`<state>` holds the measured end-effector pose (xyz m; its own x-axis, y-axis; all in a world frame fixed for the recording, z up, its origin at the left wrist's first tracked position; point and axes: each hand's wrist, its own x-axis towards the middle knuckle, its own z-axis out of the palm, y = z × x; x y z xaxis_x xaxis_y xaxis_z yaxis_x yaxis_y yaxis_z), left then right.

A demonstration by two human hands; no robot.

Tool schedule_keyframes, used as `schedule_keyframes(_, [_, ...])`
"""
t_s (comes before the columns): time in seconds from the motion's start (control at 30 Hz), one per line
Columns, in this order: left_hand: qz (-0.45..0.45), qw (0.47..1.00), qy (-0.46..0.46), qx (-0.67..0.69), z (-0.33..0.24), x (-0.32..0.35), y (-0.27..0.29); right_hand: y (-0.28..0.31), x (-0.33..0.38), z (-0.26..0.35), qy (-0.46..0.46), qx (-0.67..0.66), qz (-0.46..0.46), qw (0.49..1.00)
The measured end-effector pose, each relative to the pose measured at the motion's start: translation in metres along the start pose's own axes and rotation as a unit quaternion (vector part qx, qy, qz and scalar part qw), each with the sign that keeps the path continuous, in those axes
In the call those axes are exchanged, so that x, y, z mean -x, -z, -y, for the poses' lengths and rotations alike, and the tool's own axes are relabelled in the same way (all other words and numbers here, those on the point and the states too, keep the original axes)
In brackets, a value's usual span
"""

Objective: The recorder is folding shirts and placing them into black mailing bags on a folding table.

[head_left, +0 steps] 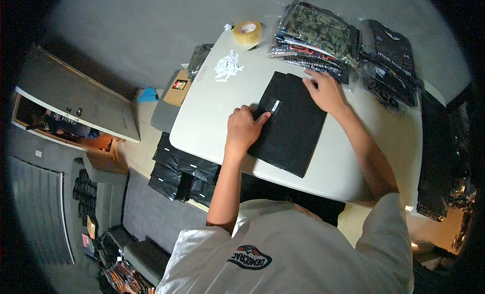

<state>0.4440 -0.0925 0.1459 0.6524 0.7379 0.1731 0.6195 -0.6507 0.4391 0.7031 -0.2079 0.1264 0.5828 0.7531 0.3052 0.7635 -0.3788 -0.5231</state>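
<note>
A flat black pouch [295,130] lies slanted on the white table [212,107], its lower end close to the near edge. On its upper left part is a small white label [275,106]. My left hand [244,126] is at the pouch's left edge, fingers curled and thumb pressing down beside the label. Over the upper right corner rests my right hand [323,92], its fingers stretched out and touching the pouch. A small pile of white paper strips [229,66] sits to the far left of the pouch.
A roll of tape [247,32] stands at the far table edge. Stacks of plastic-wrapped garments [316,36] and dark packs [386,61] occupy the far right. Similar black pouches [177,162] are piled below the table's left side, near a brown box [178,87].
</note>
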Motion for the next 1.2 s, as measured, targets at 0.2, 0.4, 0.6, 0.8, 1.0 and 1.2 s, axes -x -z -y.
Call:
schedule_keyframes(0.2, [-0.079,0.996,-0.036,0.007,-0.012,-0.004,-0.017,0.001,-0.007,-0.023,0.052,0.065,-0.036,0.996])
schedule_keyframes(0.4, [0.092,0.994,0.053,0.02,-0.014,-0.015,-0.002,-0.006,0.002,-0.007,0.024,0.052,-0.009,0.998])
schedule_keyframes(0.6, [0.151,0.956,0.119,0.223,-0.006,-0.019,0.011,-0.014,0.0,-0.009,0.071,0.001,-0.03,0.997])
schedule_keyframes(0.8, [0.228,0.883,0.149,0.383,0.005,-0.034,0.008,-0.012,-0.001,-0.007,0.113,-0.045,-0.046,0.992])
schedule_keyframes(1.0, [0.279,0.87,0.141,0.38,0.022,-0.073,-0.016,-0.003,-0.001,0.011,0.024,-0.054,0.03,0.998])
schedule_keyframes(1.2, [0.29,0.852,0.104,0.422,0.021,-0.054,-0.008,0.002,-0.005,-0.009,0.053,-0.05,0.014,0.997])
